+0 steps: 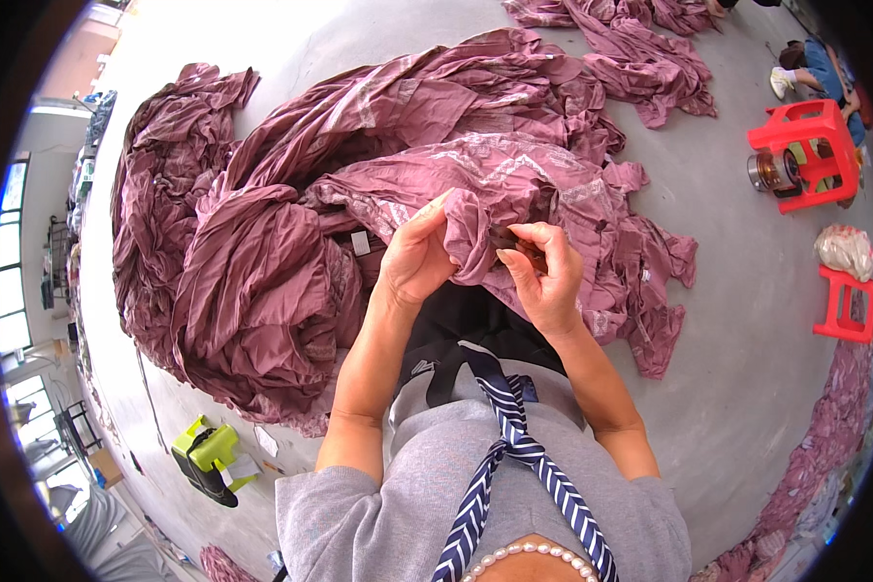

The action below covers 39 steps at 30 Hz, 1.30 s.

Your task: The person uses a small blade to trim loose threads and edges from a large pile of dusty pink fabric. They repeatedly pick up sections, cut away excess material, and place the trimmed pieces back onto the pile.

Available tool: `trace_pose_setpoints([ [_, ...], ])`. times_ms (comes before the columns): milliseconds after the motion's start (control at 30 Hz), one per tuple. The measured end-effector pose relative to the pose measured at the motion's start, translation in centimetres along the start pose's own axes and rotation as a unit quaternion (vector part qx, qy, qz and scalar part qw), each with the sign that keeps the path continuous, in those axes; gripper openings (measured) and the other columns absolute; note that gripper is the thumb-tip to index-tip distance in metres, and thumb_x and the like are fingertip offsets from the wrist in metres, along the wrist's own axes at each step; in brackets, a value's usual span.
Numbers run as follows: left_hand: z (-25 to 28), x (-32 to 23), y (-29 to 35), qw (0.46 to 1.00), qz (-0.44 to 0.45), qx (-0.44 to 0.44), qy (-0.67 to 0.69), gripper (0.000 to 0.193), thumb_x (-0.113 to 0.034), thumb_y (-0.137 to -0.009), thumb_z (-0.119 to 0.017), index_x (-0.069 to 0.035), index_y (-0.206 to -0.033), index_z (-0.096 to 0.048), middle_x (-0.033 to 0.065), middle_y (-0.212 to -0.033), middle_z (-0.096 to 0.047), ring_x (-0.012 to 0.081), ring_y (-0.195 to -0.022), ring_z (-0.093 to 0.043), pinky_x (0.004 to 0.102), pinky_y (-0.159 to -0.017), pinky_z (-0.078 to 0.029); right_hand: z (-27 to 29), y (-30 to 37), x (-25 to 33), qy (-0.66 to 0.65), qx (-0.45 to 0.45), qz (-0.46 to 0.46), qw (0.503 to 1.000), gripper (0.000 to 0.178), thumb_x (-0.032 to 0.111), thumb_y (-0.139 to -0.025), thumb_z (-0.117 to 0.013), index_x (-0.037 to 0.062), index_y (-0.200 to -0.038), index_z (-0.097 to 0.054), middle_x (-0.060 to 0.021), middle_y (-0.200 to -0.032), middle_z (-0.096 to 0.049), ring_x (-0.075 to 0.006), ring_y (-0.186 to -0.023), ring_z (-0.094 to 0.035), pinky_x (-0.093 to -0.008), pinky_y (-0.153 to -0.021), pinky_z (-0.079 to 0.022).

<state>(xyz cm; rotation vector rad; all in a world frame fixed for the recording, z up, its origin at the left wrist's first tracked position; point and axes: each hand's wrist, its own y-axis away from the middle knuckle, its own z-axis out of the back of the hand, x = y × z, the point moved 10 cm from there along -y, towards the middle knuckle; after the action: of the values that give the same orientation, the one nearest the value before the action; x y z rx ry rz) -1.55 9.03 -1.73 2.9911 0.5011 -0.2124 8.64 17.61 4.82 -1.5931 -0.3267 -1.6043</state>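
My left hand is closed on a bunched fold of dusty-mauve garment cloth, raised above my lap. Close beside it, my right hand pinches a small dark tool whose tip meets the cloth; the fingers hide most of it, so its exact kind is unclear. The held fold belongs to a mauve garment with white zigzag bands spread over my knees. To the left lies a big heap of similar mauve garments, with a white label showing near my left hand.
More mauve garments lie on the grey floor at the far right. A red stool with a clear jar, another red stool bearing a plastic bag, and a seated person are on the right. A green stool stands lower left.
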Motion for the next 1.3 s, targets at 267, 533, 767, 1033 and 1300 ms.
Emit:
trace_pose_setpoints([
  [267, -0.8, 0.4, -0.1, 0.996, 0.0, -0.068, -0.056, 0.029, -0.015, -0.095, -0.046, -0.002, -0.121, -0.05, 0.0087, -0.112, -0.061, 0.0197, -0.101, -0.059, 0.0355, -0.092, -0.046, -0.5, -0.5, 0.8, 0.05, 0.036, 0.033, 0.998, 0.026, 0.014, -0.082, -0.072, -0.0014, -0.096, -0.056, -0.0055, -0.081, -0.061, -0.0072, -0.066, -0.056, -0.0202, -0.058, -0.046],
  [533, -3.0, -1.3, -1.3, 0.912, -0.026, -0.09, -0.399, 0.022, -0.02, -0.094, -0.053, -0.002, -0.105, -0.061, 0.0002, -0.085, -0.062, 0.0069, -0.078, -0.056, 0.0213, -0.07, -0.044, 1.3, -2.3, 0.4, -0.086, -0.007, -0.073, 0.994, 0.022, 0.01, -0.079, -0.073, 0.0017, -0.093, -0.057, 0.002, -0.075, -0.058, -0.0022, -0.063, -0.049, -0.0173, -0.056, -0.041],
  [767, -6.1, -6.6, -0.8, 0.638, -0.223, -0.141, -0.723, 0.018, -0.016, -0.089, -0.063, -0.002, -0.099, -0.066, 0.0009, -0.076, -0.065, 0.0033, -0.061, -0.049, 0.0195, -0.054, -0.039, 6.4, 1.3, -3.3, 0.001, -0.049, -0.157, 0.986, 0.012, 0.003, -0.08, -0.067, 0.0038, -0.087, -0.056, 0.0057, -0.068, -0.051, 0.0004, -0.058, -0.041, -0.0161, -0.05, -0.031],
  [1033, 2.2, -5.5, 2.0, 0.536, -0.148, -0.244, -0.794, 0.02, -0.02, -0.084, -0.067, -0.003, -0.094, -0.066, 0.0044, -0.075, -0.062, 0.0099, -0.065, -0.056, 0.024, -0.06, -0.044, 6.0, 7.8, -5.7, 0.116, 0.049, -0.168, 0.978, 0.02, 0.002, -0.073, -0.068, 0.0015, -0.089, -0.056, -0.0004, -0.066, -0.055, -0.0056, -0.057, -0.049, -0.0202, -0.053, -0.041],
  [1300, 4.7, -2.5, 0.8, 0.468, -0.105, -0.19, -0.857, 0.029, -0.01, -0.074, -0.07, -0.003, -0.102, -0.065, 0.0042, -0.077, -0.061, 0.0082, -0.061, -0.054, 0.0216, -0.058, -0.044, 5.1, 8.9, -4.5, 0.16, 0.096, -0.113, 0.976, 0.02, 0.002, -0.066, -0.067, 0.0029, -0.083, -0.057, -0.0059, -0.066, -0.058, -0.0154, -0.053, -0.057, -0.0264, -0.05, -0.046],
])
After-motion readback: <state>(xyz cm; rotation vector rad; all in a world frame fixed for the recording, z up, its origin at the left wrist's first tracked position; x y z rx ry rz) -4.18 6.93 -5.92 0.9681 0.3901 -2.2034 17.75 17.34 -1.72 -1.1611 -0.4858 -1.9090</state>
